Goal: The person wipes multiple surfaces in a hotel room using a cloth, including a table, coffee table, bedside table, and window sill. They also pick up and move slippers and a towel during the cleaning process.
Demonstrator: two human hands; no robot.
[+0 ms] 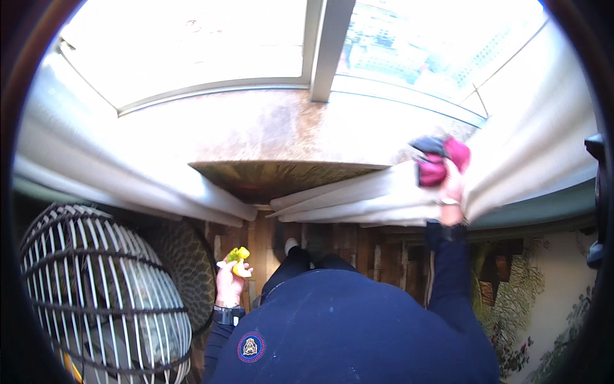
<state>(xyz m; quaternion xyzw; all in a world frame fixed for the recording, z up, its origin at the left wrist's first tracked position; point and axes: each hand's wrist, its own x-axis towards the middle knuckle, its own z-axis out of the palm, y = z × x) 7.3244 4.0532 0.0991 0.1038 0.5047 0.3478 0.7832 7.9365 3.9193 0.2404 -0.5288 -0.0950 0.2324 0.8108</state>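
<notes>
Reaching forward, my right hand (453,185) is closed around a bunched magenta and dark grey cloth (441,163). It is at the right end of the stone window sill (256,128), in front of the white curtain; whether the cloth touches the sill I cannot tell. My left hand (229,281) stays low beside my body, its fingers around a small yellow and green object (238,261) whose kind does not show clearly. A dark watch or band is on the left wrist, a light band on the right.
Window panes with a pale upright frame post (329,51) rise behind the sill. White curtains (102,160) hang on both sides. At the left is a large barred wicker cage-like chair (109,288). Wood-patterned floor (377,256) lies below, and a plant-patterned surface (518,301) is at the right.
</notes>
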